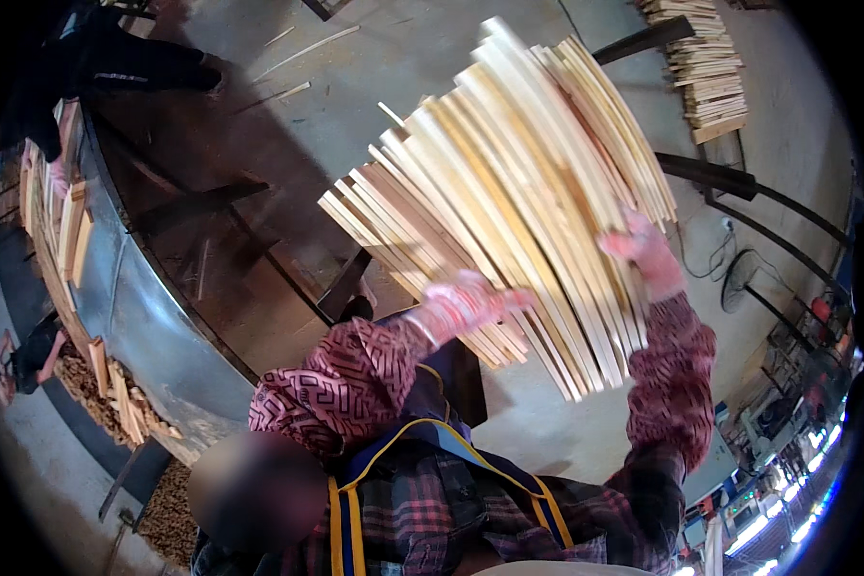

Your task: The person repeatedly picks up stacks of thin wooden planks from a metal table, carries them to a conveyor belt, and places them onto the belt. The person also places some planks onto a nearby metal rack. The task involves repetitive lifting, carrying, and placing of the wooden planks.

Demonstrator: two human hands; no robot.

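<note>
A broad row of pale wooden strips [509, 163] lies side by side in front of me, their near ends uneven. Across the lower left strips rests my left hand [466, 305], in a pink and white knit glove, its fingers stretched to the right. My right hand [643, 252], gloved alike and somewhat blurred, touches the strips near their right side with its fingers apart. Neither hand is wrapped round a single strip. Patterned sleeves cover both forearms. What supports the strips is mostly hidden beneath them.
Dark metal bars [706, 175] jut out right of the strips. Another stack of strips [706, 72] stands at the far right, and a round fan [737, 280] below it. A metal-sided table [130, 288] holds wood pieces on the left, where another person's dark sleeve [144, 62] reaches in.
</note>
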